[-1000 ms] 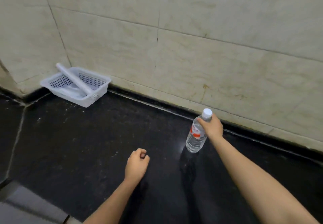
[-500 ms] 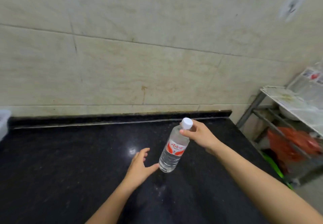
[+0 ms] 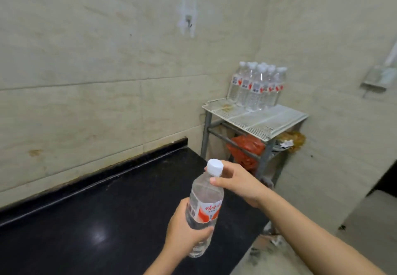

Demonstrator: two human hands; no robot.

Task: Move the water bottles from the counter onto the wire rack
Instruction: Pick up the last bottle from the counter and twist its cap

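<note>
A clear water bottle (image 3: 205,201) with a white cap and a red label hangs in the air above the right end of the black counter (image 3: 107,216). My left hand (image 3: 184,235) wraps around its lower body. My right hand (image 3: 238,181) pinches its neck just under the cap. The white wire rack (image 3: 266,120) stands beyond the counter's right end, in the corner of the room. Several matching bottles (image 3: 256,86) stand upright in a tight group at the rack's back left corner.
A red plastic bag (image 3: 245,148) sits on a lower level under the rack's top shelf. Tiled walls close in the counter at the back and the rack on the right. A small hook (image 3: 189,22) hangs on the wall above.
The view swung right from the counter to the rack. The bottle rose off the counter in my right hand, and my left hand came up and took hold of its lower body.
</note>
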